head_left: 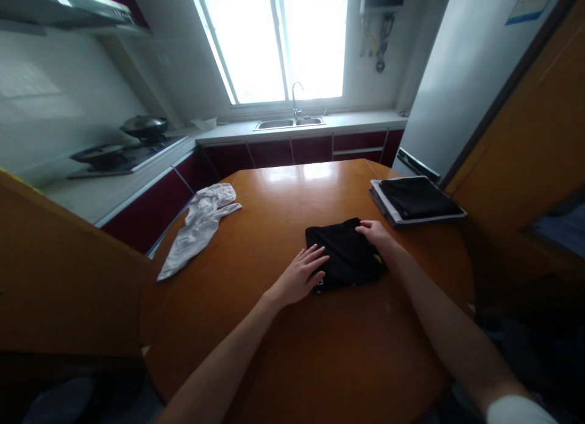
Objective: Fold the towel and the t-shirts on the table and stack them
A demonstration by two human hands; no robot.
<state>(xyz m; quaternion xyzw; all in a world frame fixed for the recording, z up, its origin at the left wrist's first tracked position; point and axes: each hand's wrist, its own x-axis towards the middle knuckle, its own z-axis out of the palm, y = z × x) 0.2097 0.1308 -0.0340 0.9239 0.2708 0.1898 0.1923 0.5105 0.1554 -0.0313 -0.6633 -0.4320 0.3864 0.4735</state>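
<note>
A black garment [342, 253] lies folded into a rough rectangle on the wooden table [292, 363]. It shows a small white mark near its lower left corner and a bit of yellow at its right side. My left hand [301, 275] rests flat on its left edge, fingers spread. At the far right corner, my right hand [375, 232] has its thumb and fingers closed on the cloth. Which kind of garment it is, I cannot make out.
A crumpled white garment [201, 223] lies at the table's left. On the right stands a stack of folded clothes [415, 198] with a black piece on top. Beyond are a sink [287, 123], a stove with pans [144, 128] and a fridge [450, 89].
</note>
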